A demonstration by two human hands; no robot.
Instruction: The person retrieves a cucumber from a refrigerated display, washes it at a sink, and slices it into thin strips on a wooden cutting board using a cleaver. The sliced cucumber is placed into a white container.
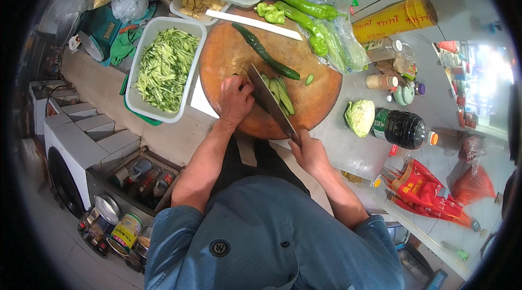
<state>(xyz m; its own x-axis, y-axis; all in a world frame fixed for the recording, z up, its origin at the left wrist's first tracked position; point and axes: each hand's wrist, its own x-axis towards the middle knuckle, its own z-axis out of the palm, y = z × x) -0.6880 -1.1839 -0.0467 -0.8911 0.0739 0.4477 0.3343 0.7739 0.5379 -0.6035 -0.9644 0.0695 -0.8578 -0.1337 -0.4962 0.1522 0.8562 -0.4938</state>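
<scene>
My right hand (310, 152) grips the handle of a cleaver (272, 100), its blade pointing away from me across a round wooden chopping board (228, 49). On the blade's left, my left hand (235, 97) has its fingers curled against a dark green cucumber piece, mostly hidden by the hand and the blade. Cut cucumber slices (285, 96) lie along the blade's right side. Farther back on the board rests a whole cucumber (265, 51), with one loose slice (309, 79) near its end. A white strip (255, 25), perhaps a knife sheath or bar, lies across the board's far part.
A plastic tub of shredded cucumber (165, 72) stands left of the board. Green peppers (306, 4) and a plastic bag (350, 51) overlap the board's far right. Half a cabbage (359, 118) and a large bottle of dark liquid (401, 128) are on the right-hand metal counter (346, 155).
</scene>
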